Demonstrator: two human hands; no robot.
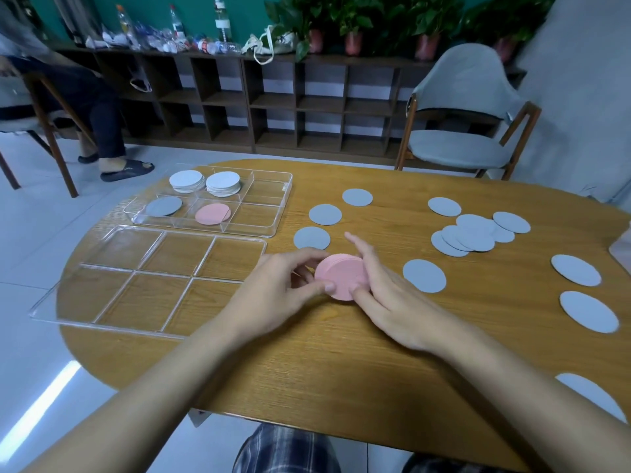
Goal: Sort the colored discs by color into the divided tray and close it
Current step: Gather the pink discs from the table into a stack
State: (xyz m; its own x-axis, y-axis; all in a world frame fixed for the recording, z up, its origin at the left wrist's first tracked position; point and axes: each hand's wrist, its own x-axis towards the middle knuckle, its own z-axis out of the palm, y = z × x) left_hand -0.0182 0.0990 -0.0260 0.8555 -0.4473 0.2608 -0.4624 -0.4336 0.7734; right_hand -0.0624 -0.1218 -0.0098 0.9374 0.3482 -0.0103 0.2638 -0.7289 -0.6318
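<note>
At the bottom edge, plaid-clad knees [286,448] show under the rim of the wooden table [307,377]. Just above, in mid-frame, the left hand [283,288] grips a pink stack [341,276] of discs, its fingers curled round the left side and its thumb on the near edge. The right hand [386,295] lies loose, with straight fingers resting against the stack's right edge. Left of the hands lies a clear gridded lid [150,278], flat between them and the divided tray [273,213] in the upper left. The tray holds two white stacks [223,184] at the back, and one grey disc [164,206] and one pink disc [212,214] in front. Loose grey discs [424,275] lie around and beyond the hands, with an overlapping heap [471,235] at mid-right. Beyond the table stand a grey chair [467,114], a dark shelf unit [273,104] topped with bottles [222,20] and potted plants [353,25], and a seated person [85,97] at the upper left.
</note>
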